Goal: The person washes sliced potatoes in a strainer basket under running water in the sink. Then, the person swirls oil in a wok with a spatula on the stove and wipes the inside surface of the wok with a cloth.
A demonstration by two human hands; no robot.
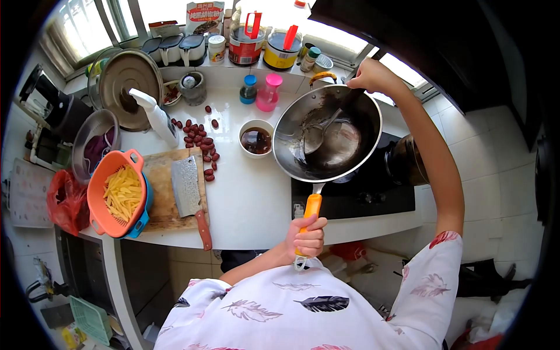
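Observation:
My left hand is wrapped around the orange handle of a wok, which is tilted so its inside faces me. In my right hand, raised at the wok's far right rim, is the dark handle of a metal ladle. The ladle's bowl rests against the wok's inner left side. Dark brown residue coats part of the wok, and a shiny wet patch shows at its bottom. Just left of the wok stands a white bowl of dark brown liquid.
A cleaver lies on a wooden board beside an orange basket of yellow strips. Several red dates are scattered behind. A black cooktop sits under the wok, with a dark pot at right. Jars line the sill.

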